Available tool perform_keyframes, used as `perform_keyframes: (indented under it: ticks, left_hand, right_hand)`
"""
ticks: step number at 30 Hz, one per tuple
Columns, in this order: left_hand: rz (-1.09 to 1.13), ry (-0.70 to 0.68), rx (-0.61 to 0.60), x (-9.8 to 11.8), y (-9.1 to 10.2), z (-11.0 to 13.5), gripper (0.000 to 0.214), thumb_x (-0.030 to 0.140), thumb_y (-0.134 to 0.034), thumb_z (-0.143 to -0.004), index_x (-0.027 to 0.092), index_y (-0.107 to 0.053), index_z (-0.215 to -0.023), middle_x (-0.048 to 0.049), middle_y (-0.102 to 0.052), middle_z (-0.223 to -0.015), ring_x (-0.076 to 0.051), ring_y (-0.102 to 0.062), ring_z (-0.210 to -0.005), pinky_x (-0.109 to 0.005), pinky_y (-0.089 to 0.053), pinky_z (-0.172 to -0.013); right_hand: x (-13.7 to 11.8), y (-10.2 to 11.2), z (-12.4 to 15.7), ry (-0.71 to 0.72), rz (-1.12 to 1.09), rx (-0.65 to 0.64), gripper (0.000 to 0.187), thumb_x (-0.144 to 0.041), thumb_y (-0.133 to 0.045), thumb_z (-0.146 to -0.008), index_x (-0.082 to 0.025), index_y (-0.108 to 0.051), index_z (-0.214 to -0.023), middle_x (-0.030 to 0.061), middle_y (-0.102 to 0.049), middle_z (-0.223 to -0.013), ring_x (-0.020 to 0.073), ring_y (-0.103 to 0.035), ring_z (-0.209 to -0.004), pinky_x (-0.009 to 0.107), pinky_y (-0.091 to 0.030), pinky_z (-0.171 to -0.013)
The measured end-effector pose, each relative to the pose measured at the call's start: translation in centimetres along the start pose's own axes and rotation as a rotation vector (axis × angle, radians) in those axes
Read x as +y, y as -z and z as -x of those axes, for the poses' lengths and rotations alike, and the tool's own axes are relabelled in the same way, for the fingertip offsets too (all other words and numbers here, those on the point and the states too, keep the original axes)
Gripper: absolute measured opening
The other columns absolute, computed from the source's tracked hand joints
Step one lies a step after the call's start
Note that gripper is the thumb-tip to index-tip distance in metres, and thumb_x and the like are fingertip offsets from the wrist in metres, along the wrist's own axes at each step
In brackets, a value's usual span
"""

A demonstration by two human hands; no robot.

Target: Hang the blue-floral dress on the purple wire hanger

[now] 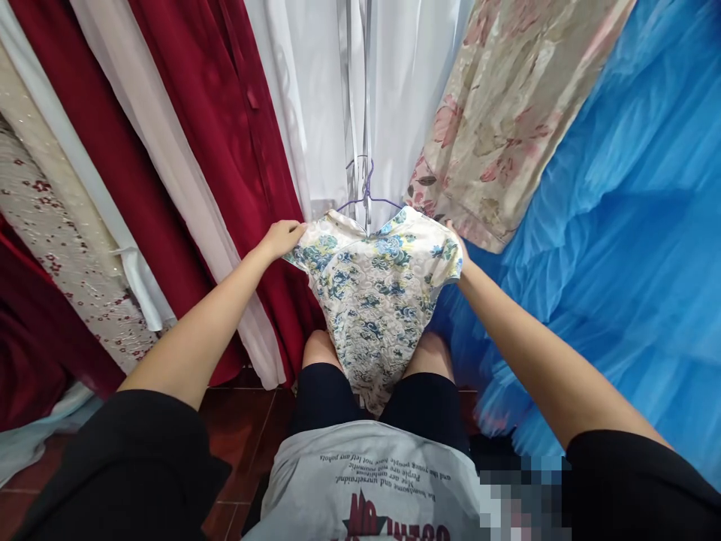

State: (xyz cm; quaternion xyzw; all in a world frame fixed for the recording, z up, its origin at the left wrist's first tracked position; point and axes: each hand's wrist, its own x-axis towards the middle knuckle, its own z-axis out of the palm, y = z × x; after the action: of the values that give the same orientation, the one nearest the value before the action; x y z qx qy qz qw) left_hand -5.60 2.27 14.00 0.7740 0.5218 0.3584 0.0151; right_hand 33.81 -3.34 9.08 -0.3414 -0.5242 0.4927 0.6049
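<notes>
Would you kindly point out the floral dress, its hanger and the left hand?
floral dress [375,300], head view, middle of its front.
hanger [368,195], head view, wire neck below the hook.
left hand [283,237], head view, back of the hand.

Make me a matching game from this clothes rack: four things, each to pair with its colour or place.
Things:
1. floral dress
2. tulle skirt
3. left hand
4. hanger

Matches:
A. bright blue, on the right
B. grips one shoulder of the dress
C. thin wire, above the collar
D. cream with blue flowers, in the middle

Pairs: 1-D, 2-A, 3-B, 4-C
</notes>
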Motion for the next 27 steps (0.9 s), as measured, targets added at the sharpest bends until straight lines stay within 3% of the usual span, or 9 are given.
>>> perform_keyframes:
  ticks: [3, 6, 8, 13, 16, 18, 21, 24, 27]
  left_hand:
    - [0.109, 0.086, 0.076, -0.9, 0.0, 1.2, 0.044, 0.053, -0.052, -0.087, 0.02, -0.052, -0.059, 0.0004, -0.047, -0.055, -0.015, -0.042, -0.058, -0.028, -0.03, -0.056]
    - [0.261, 0.091, 0.315, -0.4, 0.1, 1.3, 0.037, 0.053, -0.058, -0.084, 0.018, -0.06, -0.071, -0.001, -0.057, -0.067, -0.015, -0.048, -0.066, -0.027, -0.036, -0.06]
    - [0.424, 0.121, 0.408, 0.4, 0.3, 0.5, 0.035, 0.052, -0.066, -0.079, 0.017, -0.063, -0.079, -0.0033, -0.062, -0.075, -0.017, -0.053, -0.071, -0.027, -0.041, -0.063]
    - [0.593, 0.169, 0.303, 2.5, 1.2, -2.7, 0.034, 0.05, -0.069, -0.08, 0.018, -0.06, -0.085, -0.0058, -0.063, -0.082, -0.02, -0.058, -0.079, -0.031, -0.049, -0.07]
    - [0.487, 0.083, 0.266, 3.5, 1.3, -3.8, 0.027, 0.04, -0.064, -0.084, 0.018, -0.06, -0.099, -0.0075, -0.063, -0.097, -0.024, -0.058, -0.095, -0.036, -0.051, -0.083]
    - [0.324, -0.008, 0.178, 4.2, 1.3, -3.5, 0.033, 0.036, -0.063, -0.083, 0.021, -0.061, -0.112, -0.0091, -0.059, -0.116, -0.029, -0.054, -0.113, -0.044, -0.047, -0.097]
    - [-0.031, -0.188, 0.036, 5.3, 0.8, -1.8, 0.063, 0.029, -0.07, -0.072, 0.028, -0.055, -0.133, -0.0098, -0.045, -0.144, -0.039, -0.036, -0.136, -0.058, -0.03, -0.112]
    - [-0.235, -0.376, -0.005, 6.1, -0.5, 0.2, 0.087, 0.018, -0.068, -0.067, 0.026, -0.039, -0.149, -0.0133, -0.041, -0.152, -0.041, -0.03, -0.142, -0.064, -0.012, -0.117]
    - [-0.179, -0.453, 0.052, 6.3, -2.8, 1.4, 0.087, 0.012, -0.063, -0.07, 0.019, -0.033, -0.152, -0.017, -0.045, -0.146, -0.037, -0.039, -0.138, -0.057, -0.018, -0.119]
  right_hand:
    - [-0.6, 1.6, 0.3, -0.026, 0.011, 0.025, 0.066, -0.081, -0.043, -0.084, -0.023, -0.069, -0.1, 0.0108, -0.079, -0.1, 0.0319, -0.072, -0.105, 0.048, -0.057, -0.093]
    - [-1.0, 1.9, 0.1, 0.001, 0.175, 0.14, 0.048, -0.069, -0.064, -0.08, -0.022, -0.067, -0.086, 0.0084, -0.078, -0.085, 0.0303, -0.073, -0.091, 0.043, -0.06, -0.082]
    - [-1.4, 1.8, -0.5, 0.03, 0.232, 0.213, 0.042, -0.064, -0.071, -0.077, -0.022, -0.064, -0.075, 0.0063, -0.076, -0.076, 0.0282, -0.072, -0.081, 0.039, -0.06, -0.074]
    - [-3.2, 2.6, -2.2, 0.055, 0.248, 0.308, 0.043, -0.062, -0.076, -0.069, -0.024, -0.057, -0.062, 0.0042, -0.065, -0.058, 0.0272, -0.067, -0.066, 0.039, -0.055, -0.06]
    - [-4.1, 3.8, -2.3, 0.062, 0.262, 0.353, 0.042, -0.063, -0.077, -0.064, -0.026, -0.056, -0.061, 0.005, -0.06, -0.053, 0.0307, -0.067, -0.064, 0.042, -0.054, -0.055]
    - [-4.5, 4.5, -1.6, 0.083, 0.28, 0.369, 0.042, -0.065, -0.074, -0.065, -0.028, -0.054, -0.061, 0.006, -0.059, -0.053, 0.032, -0.067, -0.065, 0.043, -0.053, -0.055]
    - [-5.2, 4.3, 1.1, 0.132, 0.31, 0.402, 0.043, -0.068, -0.065, -0.073, -0.029, -0.051, -0.063, 0.0068, -0.061, -0.057, 0.0315, -0.067, -0.068, 0.043, -0.053, -0.055]
    - [-6.0, 1.9, 5.6, 0.215, 0.368, 0.392, 0.045, -0.069, -0.061, -0.079, -0.027, -0.052, -0.065, 0.0065, -0.064, -0.063, 0.0292, -0.067, -0.07, 0.039, -0.054, -0.055]
    - [-7.3, -2.1, 10.6, 0.291, 0.388, 0.2, 0.044, -0.07, -0.059, -0.084, -0.027, -0.065, -0.078, 0.0072, -0.071, -0.078, 0.0311, -0.07, -0.085, 0.039, -0.057, -0.064]
